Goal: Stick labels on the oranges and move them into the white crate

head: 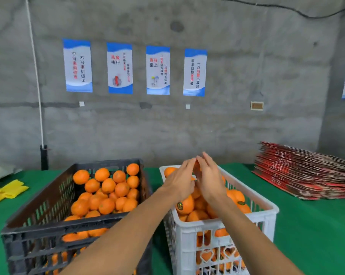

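Both of my hands are raised together over the far half of the white crate [267, 212]. Between them shows a sliver of an orange [197, 165]. My left hand [179, 180] cups this orange from the left. My right hand [209, 175] lies against its right side with straight fingers pointing up. Most of that orange is hidden by the hands, and no label on it can be seen. The white crate holds many oranges, some with dark oval labels [180, 205]. On the left, the black crate [68, 227] is full of unlabelled oranges [108, 185].
The crates stand side by side on a green tablecloth [316, 235]. Yellow foam pieces [7, 192] lie at the left edge. A stack of flat red cartons [306, 173] sits at the back right. A concrete wall with posters rises behind the table.
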